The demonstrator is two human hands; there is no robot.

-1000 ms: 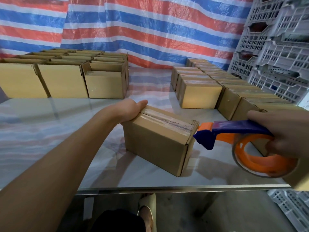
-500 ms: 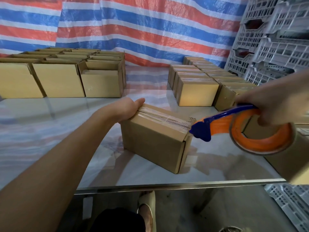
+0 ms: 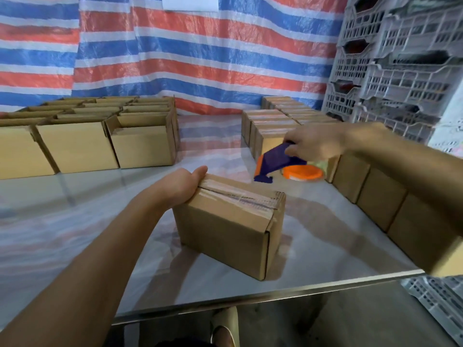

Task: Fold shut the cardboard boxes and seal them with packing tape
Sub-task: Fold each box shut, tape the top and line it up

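A closed cardboard box (image 3: pixel 225 229) stands in the middle of the shiny table (image 3: pixel 325 259), a strip of clear tape running along its top seam. My left hand (image 3: pixel 180 186) grips its far left top corner, fingers curled over the edge. Behind and to the right of the box, my right hand (image 3: pixel 315 146) holds the blue handle of an orange tape dispenser (image 3: pixel 288 169), which sits low over the table, apart from the box.
Open-topped boxes (image 3: pixel 82 136) stand in rows at the back left. Closed boxes (image 3: pixel 370 186) line the right side up to the front edge. Grey plastic crates (image 3: pixel 400 63) are stacked at the right; a striped tarp (image 3: pixel 175 51) hangs behind.
My right hand has carried the tape dispenser away from the box's right end, back and to the far side. My left hand has stayed on the box's corner.
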